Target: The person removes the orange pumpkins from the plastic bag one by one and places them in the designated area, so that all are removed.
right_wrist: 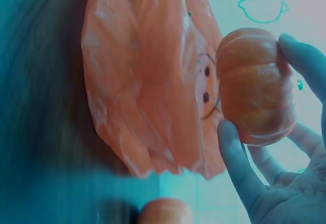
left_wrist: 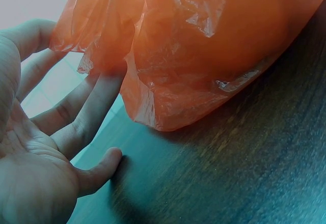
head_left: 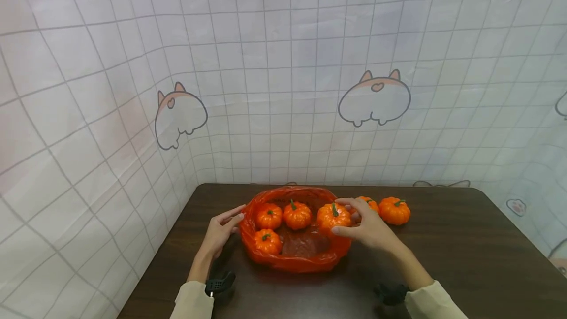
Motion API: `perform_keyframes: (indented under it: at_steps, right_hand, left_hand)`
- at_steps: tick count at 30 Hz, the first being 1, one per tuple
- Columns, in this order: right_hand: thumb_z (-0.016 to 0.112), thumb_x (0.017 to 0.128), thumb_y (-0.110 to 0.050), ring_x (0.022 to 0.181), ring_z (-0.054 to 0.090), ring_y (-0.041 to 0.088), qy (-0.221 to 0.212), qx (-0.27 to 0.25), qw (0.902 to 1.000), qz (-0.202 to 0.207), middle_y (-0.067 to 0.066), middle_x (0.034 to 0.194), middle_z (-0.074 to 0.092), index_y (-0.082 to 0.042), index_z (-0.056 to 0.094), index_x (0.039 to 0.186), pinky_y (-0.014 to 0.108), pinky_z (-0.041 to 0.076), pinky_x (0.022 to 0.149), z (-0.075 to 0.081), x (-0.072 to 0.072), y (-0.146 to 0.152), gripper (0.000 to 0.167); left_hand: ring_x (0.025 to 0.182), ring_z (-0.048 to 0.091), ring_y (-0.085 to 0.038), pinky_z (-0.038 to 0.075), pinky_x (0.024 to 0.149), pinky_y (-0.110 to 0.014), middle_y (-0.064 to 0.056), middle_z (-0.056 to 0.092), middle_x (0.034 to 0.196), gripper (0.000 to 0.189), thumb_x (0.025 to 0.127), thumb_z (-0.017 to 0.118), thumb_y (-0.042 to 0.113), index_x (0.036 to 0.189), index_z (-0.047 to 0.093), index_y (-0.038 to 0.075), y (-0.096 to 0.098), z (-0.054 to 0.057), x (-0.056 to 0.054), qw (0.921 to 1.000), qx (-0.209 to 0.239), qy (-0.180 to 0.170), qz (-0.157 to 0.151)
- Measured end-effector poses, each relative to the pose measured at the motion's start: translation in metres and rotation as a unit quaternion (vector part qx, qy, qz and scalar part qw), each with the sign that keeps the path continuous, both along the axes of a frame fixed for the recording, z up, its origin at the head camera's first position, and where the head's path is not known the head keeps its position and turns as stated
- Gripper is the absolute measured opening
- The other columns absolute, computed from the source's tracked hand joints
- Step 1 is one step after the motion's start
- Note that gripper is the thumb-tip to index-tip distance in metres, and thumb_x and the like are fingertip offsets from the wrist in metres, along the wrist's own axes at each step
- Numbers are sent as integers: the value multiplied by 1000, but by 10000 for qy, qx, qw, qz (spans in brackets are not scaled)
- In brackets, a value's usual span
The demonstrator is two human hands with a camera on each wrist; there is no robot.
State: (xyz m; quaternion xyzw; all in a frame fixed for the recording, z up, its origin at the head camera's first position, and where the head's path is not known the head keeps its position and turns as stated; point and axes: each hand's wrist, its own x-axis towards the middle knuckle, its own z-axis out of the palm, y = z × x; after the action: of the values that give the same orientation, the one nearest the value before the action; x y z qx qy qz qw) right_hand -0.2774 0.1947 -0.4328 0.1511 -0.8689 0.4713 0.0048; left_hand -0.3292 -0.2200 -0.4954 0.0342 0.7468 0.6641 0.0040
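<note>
An orange-red plastic bag (head_left: 301, 263) stands on the table with its mouth spread wide. Inside it lie three small toy pumpkins, one at the left (head_left: 268, 216), one at the back (head_left: 297, 215) and one at the front left (head_left: 267, 241). My left hand (head_left: 221, 230) holds the bag's left rim; in the left wrist view the plastic hides some fingertips. Over the bag's right side, my right hand (head_left: 369, 225) grips another pumpkin (right_wrist: 257, 86) between thumb and fingers, its green stem upward in the head view.
Two more pumpkins rest on the dark wooden table (head_left: 460, 250) to the right of the bag: one (head_left: 394, 210) in plain sight, one (head_left: 368, 204) partly behind my right hand. A white gridded cloth (head_left: 288, 87) with cartoon animals hangs behind and at both sides.
</note>
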Motion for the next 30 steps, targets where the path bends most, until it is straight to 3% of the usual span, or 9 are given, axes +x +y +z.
perform_keyframes:
  at_steps: [7,14,24,30]
  right_hand:
    - [83,85,-43,111,51,30,112,28,9998,-142,12,139,48,-23,54,145,35,56,81,8,1,20,70]
    - [80,87,-47,117,50,33,-21,92,9992,-393,14,145,43,-28,50,147,36,56,82,5,0,38,70]
    - [78,90,-43,114,50,32,250,281,9973,-629,17,141,45,-23,50,148,35,52,79,10,-1,58,68]
    - [76,91,-45,120,52,37,280,406,9952,-841,19,147,43,-23,47,151,44,53,84,15,-1,71,70]
  left_hand:
    - [85,75,-23,60,93,-38,-17,68,135,44,99,69,29,139,65,13,0,1,0,10000,11,5,11]
    - [86,75,-22,60,94,-39,-18,67,136,45,99,69,30,140,64,12,-1,0,0,10000,18,60,-41]
    - [86,75,-21,61,89,-33,-18,67,136,44,100,68,27,140,64,11,-1,-1,0,9999,71,68,-25]
    - [86,74,-21,61,90,-35,-19,65,138,44,99,68,28,140,64,12,-2,-1,-1,9999,73,73,-66]
